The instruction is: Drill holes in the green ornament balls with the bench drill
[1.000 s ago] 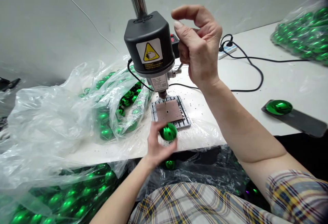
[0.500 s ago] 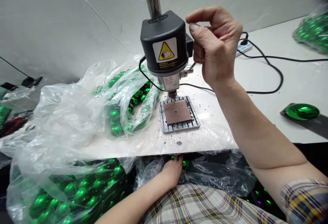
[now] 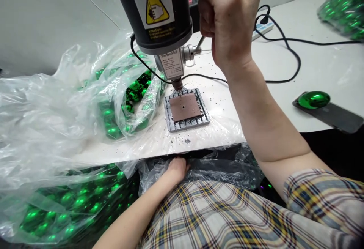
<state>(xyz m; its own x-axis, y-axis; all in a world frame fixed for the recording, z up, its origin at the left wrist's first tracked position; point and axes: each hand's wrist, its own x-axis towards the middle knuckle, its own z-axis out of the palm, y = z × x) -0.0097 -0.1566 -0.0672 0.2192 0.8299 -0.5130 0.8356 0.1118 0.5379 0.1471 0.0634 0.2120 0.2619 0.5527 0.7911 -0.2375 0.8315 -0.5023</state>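
Observation:
A black mini bench drill (image 3: 153, 13) stands over a slotted base plate (image 3: 187, 125). On that plate lies a brown square board (image 3: 184, 106) with a small hole in it. The drill's metal lever (image 3: 200, 44) runs up into my right hand (image 3: 227, 21), whose lower fingers are curled round it; the top of this hand is cut off by the frame. Below the table edge, my left hand (image 3: 178, 168) reaches into a clear plastic bag (image 3: 222, 171). Its fingers are hidden, and whatever they touch does not show.
Clear plastic bags with shiny green balls lie left on the table (image 3: 110, 122) and below its edge (image 3: 79, 203). A phone (image 3: 341, 117) with a green oval piece (image 3: 314, 99) on it lies right. A power strip (image 3: 263, 29) and black cable (image 3: 297, 59) lie behind my arm. Dark shavings surround the base.
The view has come closer to the drill and shifted. My left hand's fingers, seen earlier by green balls at the bag, have slipped out of sight. My right hand stays at the lever.

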